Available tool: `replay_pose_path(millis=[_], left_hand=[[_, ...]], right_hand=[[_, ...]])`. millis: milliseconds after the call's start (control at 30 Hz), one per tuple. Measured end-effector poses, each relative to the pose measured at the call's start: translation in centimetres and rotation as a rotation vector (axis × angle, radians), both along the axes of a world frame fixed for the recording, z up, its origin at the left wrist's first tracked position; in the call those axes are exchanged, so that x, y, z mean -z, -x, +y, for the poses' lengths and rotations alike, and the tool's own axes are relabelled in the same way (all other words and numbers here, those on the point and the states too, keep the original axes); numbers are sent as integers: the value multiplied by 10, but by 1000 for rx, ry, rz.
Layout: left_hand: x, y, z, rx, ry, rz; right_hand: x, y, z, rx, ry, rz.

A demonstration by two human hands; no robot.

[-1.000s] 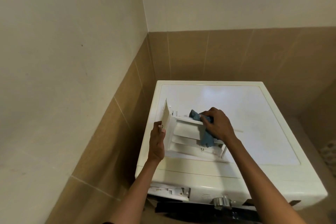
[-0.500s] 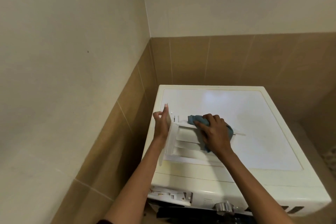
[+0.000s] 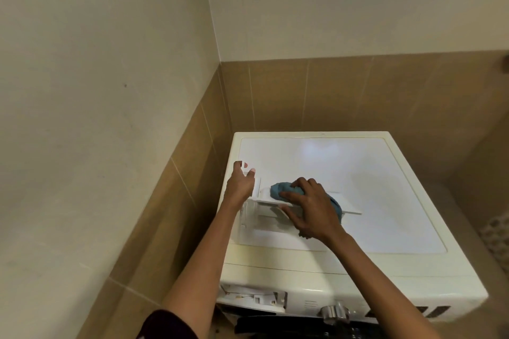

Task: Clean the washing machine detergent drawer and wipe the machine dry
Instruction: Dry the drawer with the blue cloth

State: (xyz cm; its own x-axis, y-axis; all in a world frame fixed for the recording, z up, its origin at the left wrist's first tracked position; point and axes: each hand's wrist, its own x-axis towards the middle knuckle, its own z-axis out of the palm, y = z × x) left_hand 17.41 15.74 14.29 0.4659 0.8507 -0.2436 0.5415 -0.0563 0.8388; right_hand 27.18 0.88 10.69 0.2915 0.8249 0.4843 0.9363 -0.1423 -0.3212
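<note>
Drawer [image 3: 261, 224] has dropped flatter, 9 o'clock on washing machine top [image 3: 371, 187]. Left hand [image 3: 241, 186] fingers seem to pinch its front panel (blurred). Right hand [image 3: 311, 212] fingers curled on cloth [image 3: 278, 191], now rubbing far edge. Drawer cleaning ongoing.

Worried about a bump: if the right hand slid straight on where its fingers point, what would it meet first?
Probably the white plastic detergent drawer's upright front panel, which the left hand holds; depth is unclear.

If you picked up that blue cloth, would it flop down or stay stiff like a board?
Probably flop. The blue cloth is bunched into soft folds under the right hand, so it likely bends easily. One hand covers most of it, so it's probably light too.
</note>
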Motion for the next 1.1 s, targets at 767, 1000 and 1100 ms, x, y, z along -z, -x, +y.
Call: replay_pose_path(millis=[767, 1000, 1100], left_hand=[[-3, 1, -6, -14, -117, 75], [-1, 1, -6, -25, -117, 75], [-2, 1, -7, -22, -125, 57]], right_hand=[[-33, 20, 60, 170, 285, 255], [-20, 32, 42, 130, 208, 308], [-24, 25, 34, 115, 255, 294]])
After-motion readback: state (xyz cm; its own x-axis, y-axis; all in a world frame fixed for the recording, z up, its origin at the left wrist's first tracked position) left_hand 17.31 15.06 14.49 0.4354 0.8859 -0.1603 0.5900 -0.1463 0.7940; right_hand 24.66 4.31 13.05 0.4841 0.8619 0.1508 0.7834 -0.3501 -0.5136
